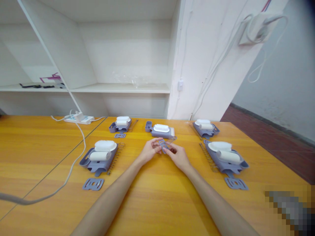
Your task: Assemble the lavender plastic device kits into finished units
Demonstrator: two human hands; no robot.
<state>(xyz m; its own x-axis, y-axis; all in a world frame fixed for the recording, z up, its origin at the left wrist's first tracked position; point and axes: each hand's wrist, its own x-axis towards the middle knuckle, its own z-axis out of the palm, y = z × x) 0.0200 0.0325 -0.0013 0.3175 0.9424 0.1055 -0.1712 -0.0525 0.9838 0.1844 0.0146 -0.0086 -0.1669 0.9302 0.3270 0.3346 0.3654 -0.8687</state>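
Observation:
My left hand (149, 150) and my right hand (177, 155) meet over the middle of the orange wooden table (157, 203). Both pinch one small flat grey-blue plastic piece (162, 144) between their fingertips, a little above the tabletop. Just behind the hands stands a grey-blue tray with a white oval part (161, 129) on it. A thin clear strip lies next to the held piece on its right side.
Other grey-blue trays with white parts stand at left (100, 155), back left (121, 124), back right (205, 127) and right (225, 155), each with a wire spring beside it. Flat grey plates (93, 184) (235, 183) lie in front. A white power strip (79, 119) and cable (73, 164) cross the left side.

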